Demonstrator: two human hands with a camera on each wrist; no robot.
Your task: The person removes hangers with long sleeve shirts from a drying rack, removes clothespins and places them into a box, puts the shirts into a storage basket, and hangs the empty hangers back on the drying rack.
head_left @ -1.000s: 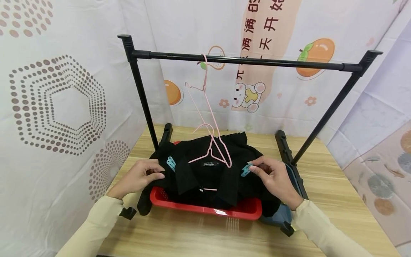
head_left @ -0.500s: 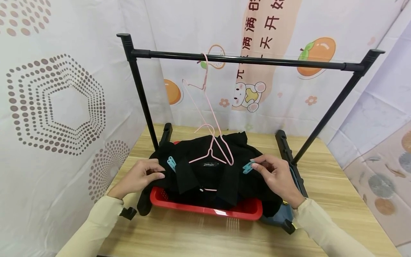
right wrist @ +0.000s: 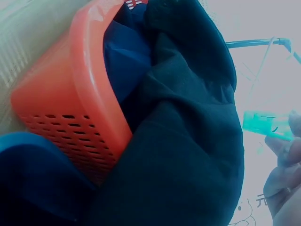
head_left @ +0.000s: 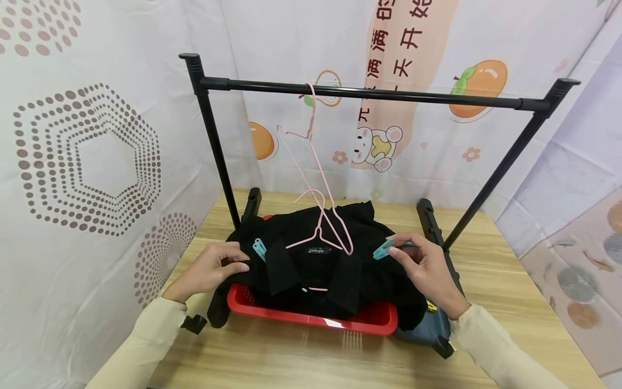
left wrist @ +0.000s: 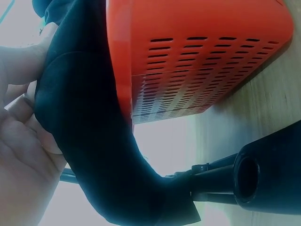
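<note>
- Two clips to log, both at the black shirt (head_left: 313, 270). Where exactly?

- Held clip (head_left: 381, 250): over the shoulder on the right-hand side, outward of the collar; touching cloth or just off it, cannot tell. Second clip (head_left: 259, 248): against the cloth at the opposite shoulder; biting or only lying there, unclear

- State of each grip?

- Right grip (head_left: 421, 266): thumb and fingers pinching the held clip. Left grip (head_left: 221, 265): pinching the shirt on the left-hand side, thumb one face, fingers the other

- Step, and how to do it well?

- My reading: working the clip at that shoulder, fastening or freeing. Either way, squeeze its tail fully before shifting it, so no cloth drags. If fastening, take in the fabric together with the arm of the pink hanger (head_left: 318, 231), then release slowly. Left grip should steady without tugging, else the collar slides off centre

- Further out?

- Shirt heaped on the red basket (head_left: 311, 319), cloth spilling past its rim. Hanging hanger (head_left: 323, 175) dangles from the black rail (head_left: 413, 96), lower end seen across the collar; might snag, so lift with care. Basket and rack stand on the worktop (head_left: 505, 270)
</note>
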